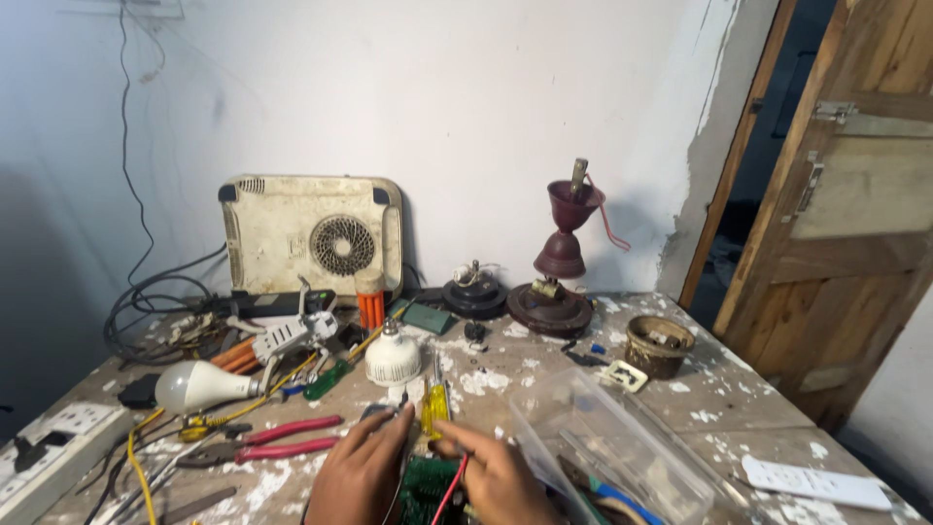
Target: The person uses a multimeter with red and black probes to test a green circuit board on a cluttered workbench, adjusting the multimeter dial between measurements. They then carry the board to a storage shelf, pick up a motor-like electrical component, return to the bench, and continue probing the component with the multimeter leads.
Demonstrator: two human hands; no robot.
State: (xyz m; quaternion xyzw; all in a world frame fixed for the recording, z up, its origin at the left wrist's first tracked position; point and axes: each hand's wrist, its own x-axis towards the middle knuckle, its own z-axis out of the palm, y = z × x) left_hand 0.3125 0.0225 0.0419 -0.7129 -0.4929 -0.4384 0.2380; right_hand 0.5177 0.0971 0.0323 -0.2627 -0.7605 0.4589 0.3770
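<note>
Left hand [358,474] and right hand [498,478] over a green circuit board [424,488], yellow-handled screwdriver [434,403] just beyond the fingers, red-handled pliers [282,439] to the left, clear plastic box [607,449] to the right, paint-flecked tabletop [709,399], white wall behind

The desk [719,408] is grey-brown, blotched with white paint; the pliers [277,439] have red handles; the screwdriver [434,406] has a clear yellow handle; the circuit board [428,486] is green, crossed by a red wire [449,498]; the bulb [194,386] is white; the fan rod cover [569,228] is maroon; the box [612,452] is clear plastic; the door [846,214] is brown wood.
</note>
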